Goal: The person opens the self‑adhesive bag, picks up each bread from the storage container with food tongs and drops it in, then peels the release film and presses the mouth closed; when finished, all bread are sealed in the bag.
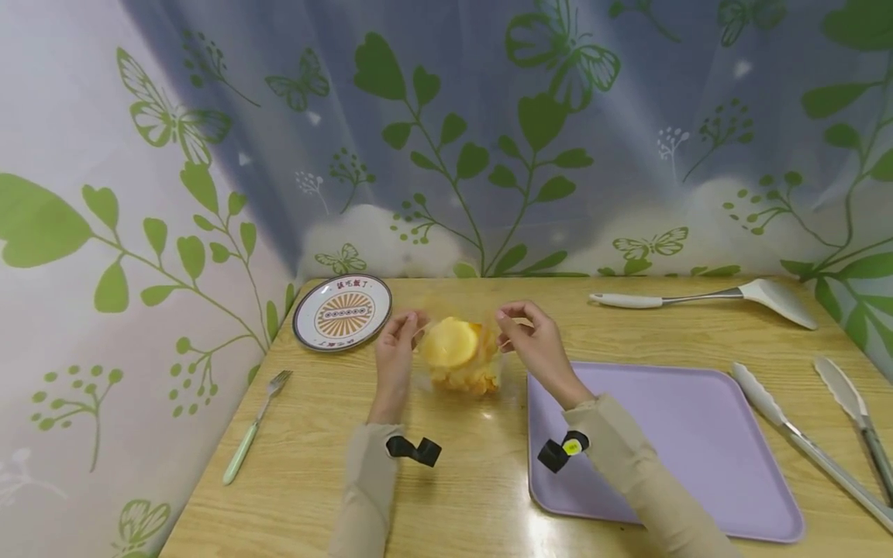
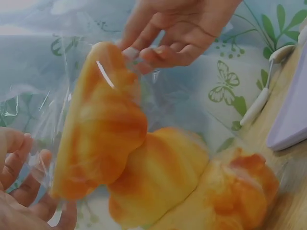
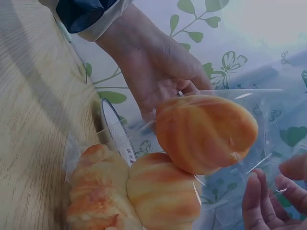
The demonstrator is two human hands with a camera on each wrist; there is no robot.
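Head view: the clear plastic bag (image 1: 456,307) of bread rolls (image 1: 452,343) sits between the left hand (image 1: 396,341) and right hand (image 1: 536,341), each pinching one edge, at a wooden table (image 1: 474,473) with a purple tray (image 1: 670,434) and a leaf-print curtain (image 1: 446,155) behind, both forearms reaching forward. Left wrist view: the rolls lie between the hands, right fingers curled at the film, left fingers slightly spread against it. Right wrist view: rolls partly cover the left hand; the right fingertips nearly meet on the plastic.
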